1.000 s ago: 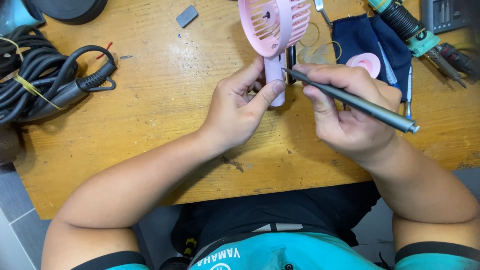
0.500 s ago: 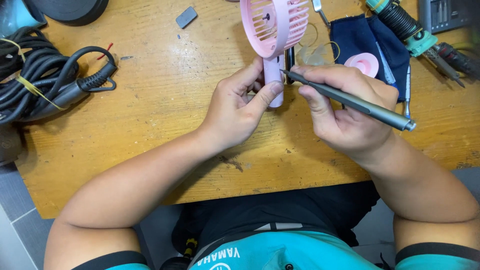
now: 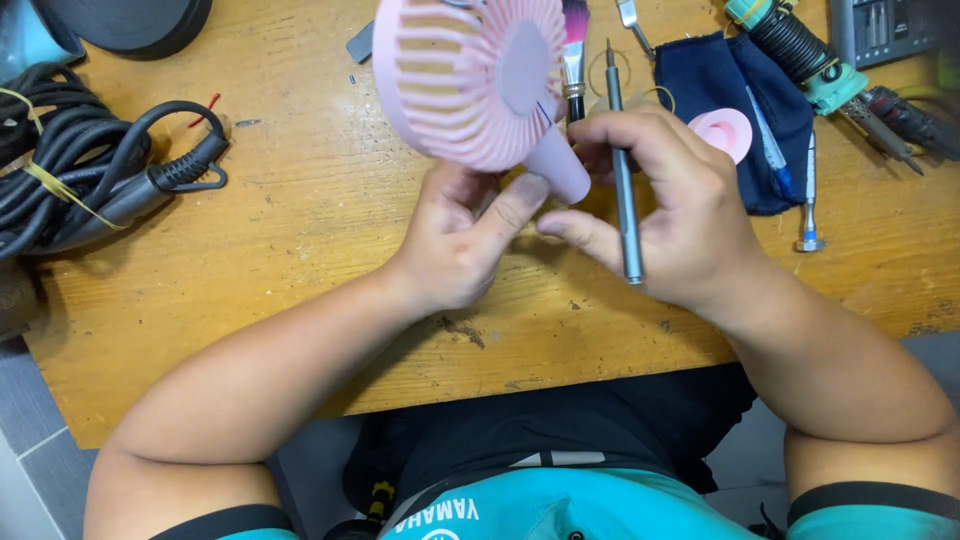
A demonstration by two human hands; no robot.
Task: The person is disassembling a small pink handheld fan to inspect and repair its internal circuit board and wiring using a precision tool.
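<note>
Scratched wooden bench [image 3: 300, 230], left hand [image 3: 465, 235] fingers pinching round pink plastic fan [image 3: 470, 75], right hand [image 3: 670, 210] seemingly gripping slim metal screwdriver [image 3: 622, 170]

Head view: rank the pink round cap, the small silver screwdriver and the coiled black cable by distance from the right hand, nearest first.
From the right hand:
1. Pink round cap, on the dark blue cloth just beyond the knuckles.
2. Small silver screwdriver, farther right on the table.
3. Coiled black cable, far left edge.

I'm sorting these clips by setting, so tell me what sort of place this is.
Probably a small repair bench. A worn wooden table holds a soldering iron, a loose screwdriver and coiled black cable, while the left hand holds a pink fan and the right hand a precision screwdriver.
</note>
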